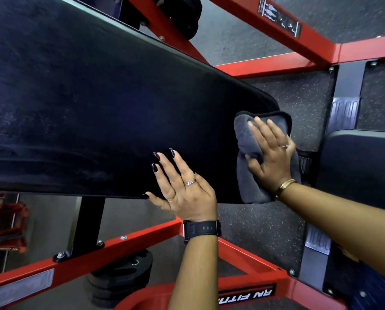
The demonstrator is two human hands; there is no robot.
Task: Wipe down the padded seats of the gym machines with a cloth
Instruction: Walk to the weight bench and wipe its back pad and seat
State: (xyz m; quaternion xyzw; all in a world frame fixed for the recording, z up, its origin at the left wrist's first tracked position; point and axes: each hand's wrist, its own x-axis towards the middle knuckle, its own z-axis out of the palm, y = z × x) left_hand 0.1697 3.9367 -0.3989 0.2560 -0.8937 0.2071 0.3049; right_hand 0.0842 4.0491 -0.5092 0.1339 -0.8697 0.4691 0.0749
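Note:
A long black padded bench (93, 113) fills the left and middle of the head view, running from upper left to its rounded end at the right. A folded grey cloth (249, 175) lies on that end of the pad. My right hand (269, 157) presses flat on the cloth with straight fingers. My left hand (182, 186) rests flat on the pad's near edge, fingers spread, a black watch on the wrist. A second black pad (361, 166) sits at the right edge.
The red steel frame (276, 63) surrounds the bench, with bars above right and below (119, 242). Black weight plates (122, 278) are stacked on the speckled rubber floor (299, 95) under the bench. A black upright post (88, 222) holds the pad.

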